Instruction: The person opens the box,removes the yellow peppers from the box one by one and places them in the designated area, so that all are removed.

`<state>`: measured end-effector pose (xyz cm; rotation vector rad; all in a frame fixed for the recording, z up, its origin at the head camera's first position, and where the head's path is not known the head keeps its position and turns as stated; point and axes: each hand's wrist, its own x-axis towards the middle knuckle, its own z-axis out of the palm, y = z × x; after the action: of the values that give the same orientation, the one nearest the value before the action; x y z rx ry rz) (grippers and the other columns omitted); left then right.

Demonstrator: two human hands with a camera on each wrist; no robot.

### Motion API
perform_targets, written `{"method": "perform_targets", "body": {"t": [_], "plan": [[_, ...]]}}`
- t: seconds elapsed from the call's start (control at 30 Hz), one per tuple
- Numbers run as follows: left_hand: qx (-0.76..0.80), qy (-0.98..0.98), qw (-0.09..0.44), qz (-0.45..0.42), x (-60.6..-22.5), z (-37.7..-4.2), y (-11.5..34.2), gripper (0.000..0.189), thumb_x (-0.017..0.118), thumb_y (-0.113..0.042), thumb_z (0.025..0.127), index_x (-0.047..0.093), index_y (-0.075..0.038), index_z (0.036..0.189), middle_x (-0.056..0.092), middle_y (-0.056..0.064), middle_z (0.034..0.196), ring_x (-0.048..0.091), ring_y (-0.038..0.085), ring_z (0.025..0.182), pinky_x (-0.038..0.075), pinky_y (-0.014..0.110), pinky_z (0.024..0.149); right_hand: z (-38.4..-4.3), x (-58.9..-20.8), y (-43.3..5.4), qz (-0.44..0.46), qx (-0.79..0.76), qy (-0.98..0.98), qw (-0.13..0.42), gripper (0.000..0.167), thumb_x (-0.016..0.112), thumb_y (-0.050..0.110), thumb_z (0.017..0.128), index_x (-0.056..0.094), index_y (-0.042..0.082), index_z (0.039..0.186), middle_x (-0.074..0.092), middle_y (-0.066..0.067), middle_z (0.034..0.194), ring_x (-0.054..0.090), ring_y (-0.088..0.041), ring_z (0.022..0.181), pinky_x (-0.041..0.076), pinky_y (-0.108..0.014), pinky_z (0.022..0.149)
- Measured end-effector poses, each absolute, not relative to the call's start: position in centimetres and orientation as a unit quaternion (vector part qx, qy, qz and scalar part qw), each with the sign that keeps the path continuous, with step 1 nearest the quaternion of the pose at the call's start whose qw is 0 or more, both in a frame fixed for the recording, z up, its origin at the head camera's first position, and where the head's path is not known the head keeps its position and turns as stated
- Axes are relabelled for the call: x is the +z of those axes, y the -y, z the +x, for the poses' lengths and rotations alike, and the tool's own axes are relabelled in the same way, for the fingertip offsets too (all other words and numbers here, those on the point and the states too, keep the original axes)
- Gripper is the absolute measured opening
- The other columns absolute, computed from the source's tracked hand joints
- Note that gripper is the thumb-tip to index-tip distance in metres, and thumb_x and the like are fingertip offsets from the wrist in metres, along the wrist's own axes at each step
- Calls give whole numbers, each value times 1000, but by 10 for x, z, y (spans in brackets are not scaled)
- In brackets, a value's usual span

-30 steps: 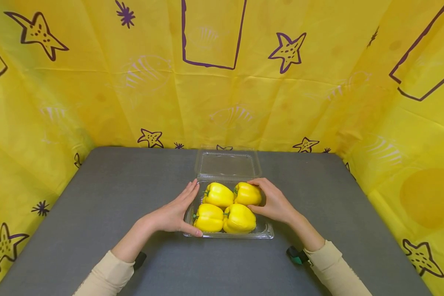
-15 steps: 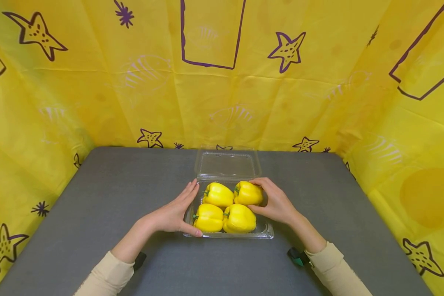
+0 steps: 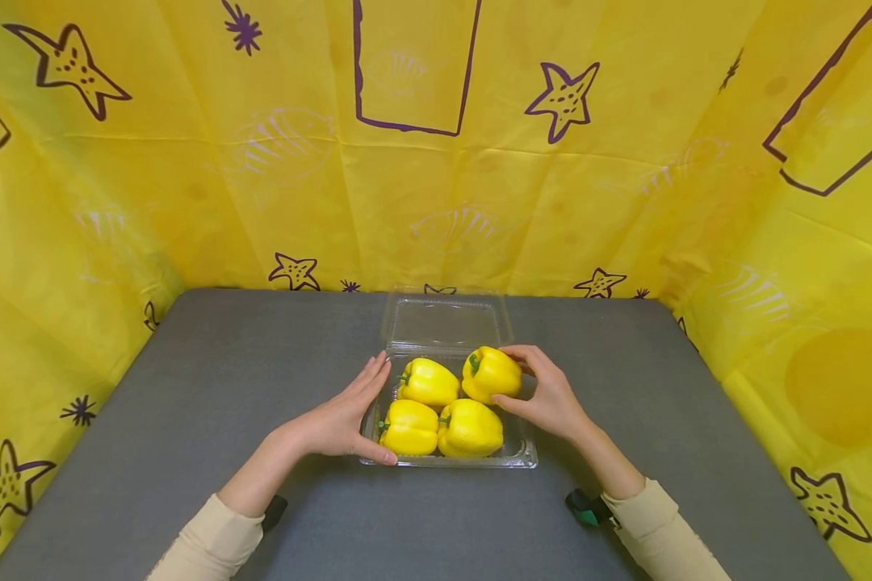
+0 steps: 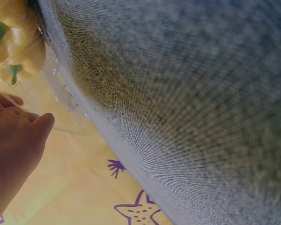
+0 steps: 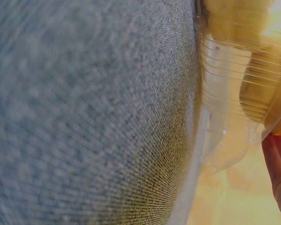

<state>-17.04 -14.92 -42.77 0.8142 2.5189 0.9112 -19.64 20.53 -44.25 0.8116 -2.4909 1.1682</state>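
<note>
A clear plastic clamshell container [image 3: 517, 461] lies on the table with its lid [image 3: 447, 321] folded back. Three yellow bell peppers sit inside: one at back left [image 3: 429, 382], one at front left [image 3: 409, 428], one at front right [image 3: 470, 428]. Another yellow bell pepper [image 3: 492, 375] is tilted up at the back right corner; my right hand [image 3: 550, 397] grips it between thumb and fingers. My left hand [image 3: 341, 415] rests along the container's left side, fingers straight, thumb at the front rim. The right wrist view shows right-hand fingertips [image 5: 275, 150] beneath a pepper, seen past the clear wall.
The grey table [image 3: 262, 347] extends around the container on all sides. Yellow cloth [image 3: 436, 202] printed with starfish and fish hangs behind the table and along both sides.
My right hand has raised the back right bell pepper slightly, shifting it right and tipping its stem toward the head camera. The left hand and the container have stayed in place.
</note>
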Motion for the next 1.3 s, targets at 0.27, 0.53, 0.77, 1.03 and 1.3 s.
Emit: {"method": "perform_targets", "body": {"t": [0.27, 0.53, 0.77, 1.03, 1.3], "plan": [[323, -886, 169, 287, -429, -171, 150, 135, 83, -57, 66, -4, -8, 156, -16, 6, 162, -13, 26, 148, 13, 56, 114, -190, -432, -201, 215, 462, 853, 111, 67, 87, 10, 72, 55, 6, 130, 57, -8, 123, 56, -24, 110, 51, -46, 91], [324, -886, 169, 285, -429, -171, 150, 135, 84, -57, 66, -3, -7, 157, -15, 6, 162, -12, 27, 148, 13, 56, 114, -176, -403, -194, 149, 503, 847, 90, 61, 82, 4, 76, 53, -2, 130, 57, -15, 124, 53, -26, 110, 51, -42, 89], [322, -887, 166, 288, -429, -170, 150, 135, 84, -57, 66, -2, -6, 156, -14, 8, 162, -12, 27, 148, 13, 56, 114, -183, -402, -198, 117, 578, 804, 78, 60, 77, -6, 78, 48, -9, 131, 53, -23, 127, 52, -24, 110, 52, -20, 83], [324, -886, 167, 288, -429, -170, 149, 135, 84, -57, 66, -3, -7, 156, -15, 7, 162, -12, 27, 148, 13, 56, 114, -192, -402, -204, 68, 607, 788, 80, 60, 74, -1, 83, 45, -7, 135, 51, -21, 133, 50, -25, 114, 49, -17, 84], [326, -885, 173, 283, -428, -170, 149, 134, 83, -57, 67, -3, -7, 156, -15, 7, 162, -13, 27, 148, 13, 57, 114, -217, -422, -219, -1, 616, 782, 93, 63, 76, 12, 86, 45, 2, 139, 50, -13, 137, 48, -23, 120, 46, -20, 93]]}}
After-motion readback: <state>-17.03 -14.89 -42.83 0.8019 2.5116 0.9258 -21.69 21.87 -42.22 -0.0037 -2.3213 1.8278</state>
